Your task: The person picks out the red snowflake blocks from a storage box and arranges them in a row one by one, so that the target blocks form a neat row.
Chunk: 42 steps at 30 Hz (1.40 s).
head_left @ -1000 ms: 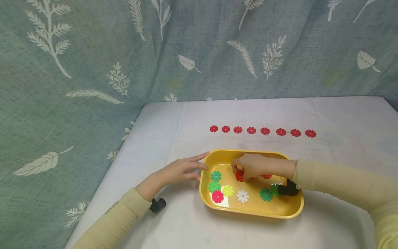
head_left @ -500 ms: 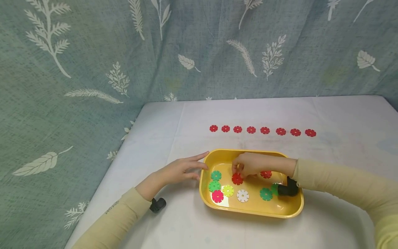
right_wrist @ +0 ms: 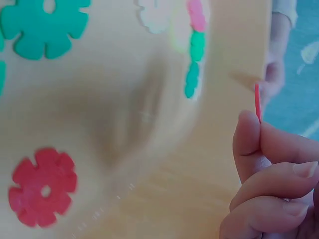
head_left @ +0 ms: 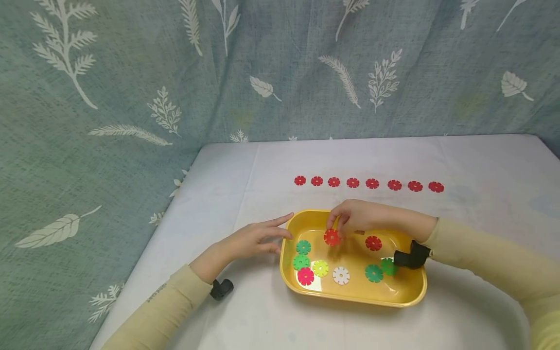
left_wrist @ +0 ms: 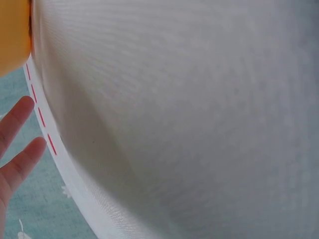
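Between thumb and fingertip, my right hand (head_left: 356, 215) pinches a red notched disc (head_left: 332, 237) above the yellow tray (head_left: 350, 297). The right wrist view shows that red disc (right_wrist: 257, 102) edge-on. Spread fingers of my left hand (head_left: 253, 240) reach to the tray's left rim, touching or nearly touching it. Inside the tray lie another red disc (head_left: 374, 243), a white disc (head_left: 341, 275), a yellow disc (head_left: 320, 268), a pink disc (head_left: 306, 276) and several green discs (head_left: 374, 273).
Behind the tray, several red discs (head_left: 353, 183) form a row across the white-covered table (head_left: 245, 311). A patterned green-blue cloth (head_left: 280, 68) hangs at the back and left. Black wrist cameras (head_left: 411, 256) sit on both wrists.
My right hand has lifted the pinched red disc and moved slightly back, uncovering the other red disc and a green one. The left hand keeps its place.
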Motion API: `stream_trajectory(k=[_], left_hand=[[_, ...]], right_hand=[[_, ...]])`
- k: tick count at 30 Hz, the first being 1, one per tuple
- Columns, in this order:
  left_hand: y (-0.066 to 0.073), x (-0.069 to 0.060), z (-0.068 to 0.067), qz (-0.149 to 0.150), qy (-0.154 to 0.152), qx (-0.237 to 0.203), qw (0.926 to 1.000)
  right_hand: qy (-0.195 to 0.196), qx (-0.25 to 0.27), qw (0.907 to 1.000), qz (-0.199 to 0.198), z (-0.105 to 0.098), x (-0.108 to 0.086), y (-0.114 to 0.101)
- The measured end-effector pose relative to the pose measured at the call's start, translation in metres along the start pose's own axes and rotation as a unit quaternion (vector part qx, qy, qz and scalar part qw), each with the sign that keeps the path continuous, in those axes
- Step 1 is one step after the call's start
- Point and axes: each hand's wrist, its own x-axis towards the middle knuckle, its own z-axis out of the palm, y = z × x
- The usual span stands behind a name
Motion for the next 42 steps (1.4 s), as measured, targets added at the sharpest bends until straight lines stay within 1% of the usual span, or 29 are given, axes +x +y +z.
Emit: stream_trajectory(k=[6, 10, 14, 20, 24, 28, 36, 39, 42], left_hand=[[0.0, 0.0, 0.0, 0.005, 0.003, 0.006, 1.0], [-0.001, 0.0, 0.0, 0.007, 0.004, 0.006, 0.9999], [-0.001, -0.001, 0.0, 0.007, 0.005, 0.008, 0.9999], [-0.001, -0.001, 0.0, 0.006, 0.006, 0.008, 0.9999], [-0.001, -0.001, 0.001, 0.007, 0.007, 0.004, 0.9999], [-0.002, -0.001, 0.001, 0.011, 0.008, 0.001, 0.9999], [-0.001, -0.001, 0.001, 0.014, 0.008, 0.001, 0.9999], [-0.001, -0.002, 0.0, 0.012, 0.007, 0.002, 0.9999], [-0.001, -0.002, 0.0, 0.013, 0.008, 0.002, 0.9999]], right_hand=[[0.027, 0.02, 0.9994, 0.006, -0.015, -0.014, -0.003], [0.053, 0.031, 0.9978, 0.023, -0.026, -0.024, -0.002], [0.074, 0.044, 0.9958, 0.032, -0.036, -0.035, 0.001], [0.099, 0.058, 0.9929, 0.032, -0.048, -0.051, 0.009], [0.114, 0.063, 0.9911, 0.028, -0.057, -0.061, 0.017], [0.139, 0.069, 0.9875, 0.03, -0.066, -0.075, 0.026], [0.199, 0.061, 0.9768, 0.052, -0.086, -0.1, 0.049], [0.22, 0.072, 0.9705, 0.067, -0.094, -0.108, 0.06], [0.234, 0.079, 0.9663, 0.073, -0.1, -0.115, 0.071]])
